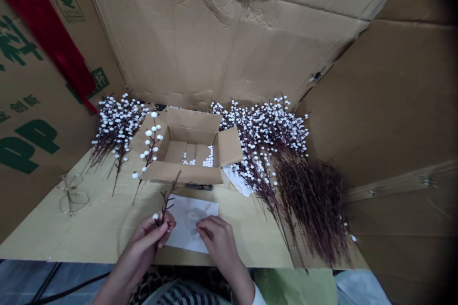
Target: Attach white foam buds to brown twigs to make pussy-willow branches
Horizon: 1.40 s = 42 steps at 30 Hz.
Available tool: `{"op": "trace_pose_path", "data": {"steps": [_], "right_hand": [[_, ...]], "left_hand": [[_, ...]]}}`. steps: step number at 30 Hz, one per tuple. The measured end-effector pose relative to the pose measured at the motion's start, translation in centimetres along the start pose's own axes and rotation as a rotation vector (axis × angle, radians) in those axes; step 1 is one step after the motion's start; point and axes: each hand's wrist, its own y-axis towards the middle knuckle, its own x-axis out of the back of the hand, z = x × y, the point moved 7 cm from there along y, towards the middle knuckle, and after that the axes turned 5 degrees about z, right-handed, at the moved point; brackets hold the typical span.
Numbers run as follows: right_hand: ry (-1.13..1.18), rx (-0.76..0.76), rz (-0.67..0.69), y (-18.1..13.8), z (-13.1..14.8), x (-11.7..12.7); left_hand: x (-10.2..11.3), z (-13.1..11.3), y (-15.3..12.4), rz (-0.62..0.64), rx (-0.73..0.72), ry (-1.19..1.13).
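My left hand [152,234] is closed around a thin brown artificial twig [166,200], which stands tilted upward from the fingers. One white berry [155,217] shows beside the thumb, and the twig's upper forks are bare. My right hand [217,236] hovers at or just over a white sheet of paper [179,231], thumb and forefinger pinched; what they hold, if anything, is hidden. A greyish, glossy-looking patch marks the paper near those fingertips. Behind the paper, an open cardboard box [186,172] has small white balls [208,157] on its floor.
Berry stems are heaped at left [121,124] and right [265,124]; one berry stem [152,140] leans by the box. Bare brown twigs [311,205] lie right. A black tool [198,186] rests before the box, eyeglasses [73,195] far left. Cardboard walls [214,43] surround the table.
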Motion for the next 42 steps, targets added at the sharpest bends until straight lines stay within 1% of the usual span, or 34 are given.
{"op": "trace_pose_path", "data": {"steps": [3, 6, 12, 17, 26, 31, 42], "right_hand": [[-0.098, 0.000, 0.021, 0.1, 0.1, -0.5], [-0.177, 0.005, 0.040, 0.2, 0.2, -1.0], [-0.291, -0.017, 0.065, 0.2, 0.4, -1.6], [-0.352, -0.035, 0.088, 0.3, 0.6, -2.2], [-0.396, -0.077, 0.110, 0.5, 0.8, -2.1], [-0.403, -0.090, 0.127, 0.6, 0.9, -2.1], [-0.341, -0.131, 0.114, 0.8, 0.5, -2.2]], "left_hand": [[0.5, 0.9, -0.2, -0.039, 0.005, 0.057], [0.7, 1.3, -0.4, -0.056, 0.002, 0.080], [1.0, 1.8, -0.2, -0.053, 0.010, 0.093], [1.3, 2.3, 0.2, -0.009, 0.035, 0.110], [1.6, 2.6, 0.3, 0.009, 0.027, 0.119], [1.7, 2.7, 0.2, 0.000, 0.024, 0.122], [2.1, 3.0, 0.5, 0.008, 0.022, 0.135]]}}
